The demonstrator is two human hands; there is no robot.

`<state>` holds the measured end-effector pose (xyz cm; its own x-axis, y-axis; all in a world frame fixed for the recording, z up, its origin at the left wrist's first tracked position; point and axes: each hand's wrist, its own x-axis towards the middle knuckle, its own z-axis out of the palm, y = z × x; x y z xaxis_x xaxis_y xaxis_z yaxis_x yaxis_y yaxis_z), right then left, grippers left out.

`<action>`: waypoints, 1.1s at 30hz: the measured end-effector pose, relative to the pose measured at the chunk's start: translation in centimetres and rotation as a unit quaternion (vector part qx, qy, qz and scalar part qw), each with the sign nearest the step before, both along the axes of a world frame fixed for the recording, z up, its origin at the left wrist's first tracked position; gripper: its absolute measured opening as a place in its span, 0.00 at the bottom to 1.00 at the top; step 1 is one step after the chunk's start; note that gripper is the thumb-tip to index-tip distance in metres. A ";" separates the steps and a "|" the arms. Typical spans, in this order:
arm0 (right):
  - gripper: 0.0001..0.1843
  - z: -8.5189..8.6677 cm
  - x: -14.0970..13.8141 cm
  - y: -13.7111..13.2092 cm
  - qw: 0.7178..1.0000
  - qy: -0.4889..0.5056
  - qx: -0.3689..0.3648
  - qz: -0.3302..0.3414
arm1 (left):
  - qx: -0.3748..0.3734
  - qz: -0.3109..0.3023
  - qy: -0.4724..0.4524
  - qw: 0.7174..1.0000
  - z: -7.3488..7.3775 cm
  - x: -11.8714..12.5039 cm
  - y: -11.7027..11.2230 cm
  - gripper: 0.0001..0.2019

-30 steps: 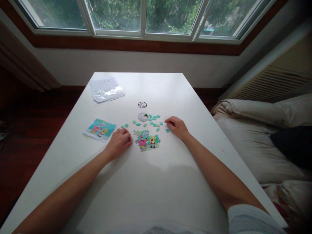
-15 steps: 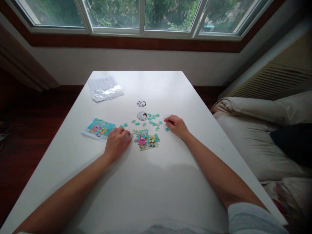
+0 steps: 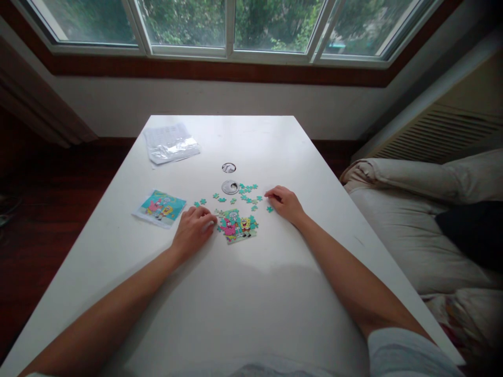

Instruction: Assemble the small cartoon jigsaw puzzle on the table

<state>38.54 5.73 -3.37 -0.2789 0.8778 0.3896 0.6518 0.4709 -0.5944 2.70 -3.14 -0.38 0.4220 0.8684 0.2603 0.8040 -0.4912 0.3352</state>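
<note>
A partly joined jigsaw puzzle (image 3: 237, 227) with pink and yellow cartoon figures lies flat on the white table (image 3: 243, 303). At its left edge, my left hand (image 3: 194, 226) has its fingers bent and drawn together on a puzzle piece, which they mostly cover. Loose green puzzle pieces (image 3: 247, 198) are scattered just beyond the joined part. My right hand (image 3: 286, 203) rests on the table right of these pieces, fingers curled in and nothing visible in them. One loose piece (image 3: 269, 209) lies close beside it.
Left of the puzzle is a packet (image 3: 160, 208) with the same cartoon picture. Two round discs (image 3: 230, 187) lie behind the puzzle. A clear plastic bag with paper (image 3: 173, 144) is at the far left of the table. A cushioned seat (image 3: 389, 220) stands on the right.
My left hand has shifted slightly right, its fingertips now at the puzzle's left edge and over the piece there. My right hand stays in place.
</note>
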 end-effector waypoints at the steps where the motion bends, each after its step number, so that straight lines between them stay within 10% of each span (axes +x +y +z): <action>1: 0.10 0.0 0.0 0.0 1.000 0.000 0.001 0.001 | -0.001 -0.002 -0.001 1.000 -0.1 -0.1 0.1 0.11; 33: 0.11 -0.3 0.3 0.2 1.000 0.004 0.002 0.011 | -0.008 0.061 0.111 0.992 1.3 -0.4 -0.9 0.09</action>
